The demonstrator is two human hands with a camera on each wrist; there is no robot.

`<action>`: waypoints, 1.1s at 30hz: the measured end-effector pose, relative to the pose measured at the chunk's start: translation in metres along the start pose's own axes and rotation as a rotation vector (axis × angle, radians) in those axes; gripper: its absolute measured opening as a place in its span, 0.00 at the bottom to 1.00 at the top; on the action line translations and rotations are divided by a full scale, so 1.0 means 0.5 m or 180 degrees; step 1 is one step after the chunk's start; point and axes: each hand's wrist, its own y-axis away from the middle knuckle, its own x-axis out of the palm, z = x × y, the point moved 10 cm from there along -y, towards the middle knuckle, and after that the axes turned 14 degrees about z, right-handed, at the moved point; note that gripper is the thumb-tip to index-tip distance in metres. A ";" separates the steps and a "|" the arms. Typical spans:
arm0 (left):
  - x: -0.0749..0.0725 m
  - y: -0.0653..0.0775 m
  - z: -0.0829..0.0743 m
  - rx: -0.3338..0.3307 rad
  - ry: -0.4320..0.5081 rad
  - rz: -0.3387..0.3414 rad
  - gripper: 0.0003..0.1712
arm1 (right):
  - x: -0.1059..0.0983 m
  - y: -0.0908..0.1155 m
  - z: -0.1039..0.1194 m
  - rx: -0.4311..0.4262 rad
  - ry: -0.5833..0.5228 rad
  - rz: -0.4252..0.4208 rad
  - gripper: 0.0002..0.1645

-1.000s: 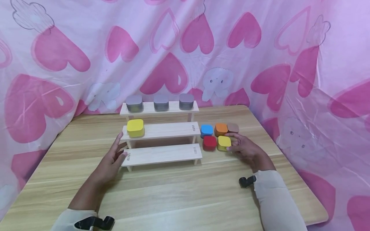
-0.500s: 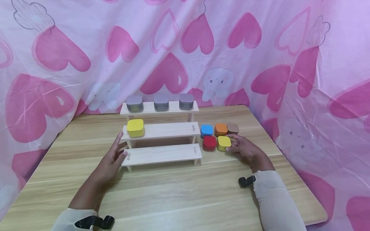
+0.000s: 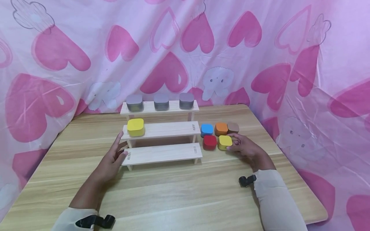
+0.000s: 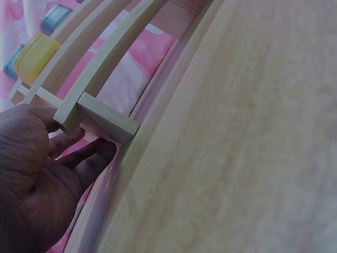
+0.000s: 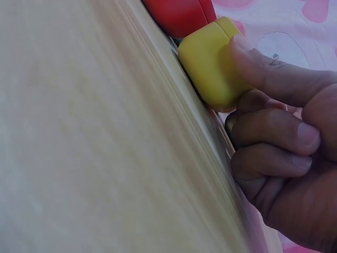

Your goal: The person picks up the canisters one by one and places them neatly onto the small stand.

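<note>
My right hand (image 3: 244, 148) pinches a small yellow rounded-square box (image 3: 224, 142) by its right side. In the right wrist view the thumb lies on that lidded box (image 5: 213, 66), with the other fingers curled below it. A red box (image 3: 209, 142) stands just left of it. My left hand (image 3: 110, 162) is at the left end of a three-tier wooden shelf (image 3: 163, 154), fingers fairly straight. In the left wrist view its fingertips (image 4: 108, 150) touch the lowest tier's end and leg. Another yellow box (image 3: 136, 127) sits at the middle tier's left end.
Three grey boxes (image 3: 161, 102) stand spaced along the top tier. Behind the red and yellow boxes are a blue box (image 3: 206, 129), an orange box (image 3: 221, 128) and a brown box (image 3: 233, 127). A pink heart-patterned cloth (image 3: 164, 73) hangs behind and beside the table (image 3: 173, 195).
The yellow box in my right hand has shifted slightly right, with a small gap showing beside the red box. My left hand has stayed at the shelf's end.
</note>
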 end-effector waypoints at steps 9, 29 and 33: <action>0.002 0.001 0.001 0.0031 0.0000 -0.0009 0.52 | -0.006 0.008 0.009 -0.0127 -0.0079 -0.0057 0.39; 0.001 0.001 -0.003 -0.0017 -0.0004 -0.0011 0.51 | -0.002 0.025 0.065 -0.0719 -0.0560 -0.0185 0.33; 0.001 0.005 -0.012 0.0105 -0.0044 -0.0047 0.51 | 0.000 0.030 0.088 -0.0877 -0.0603 -0.0271 0.25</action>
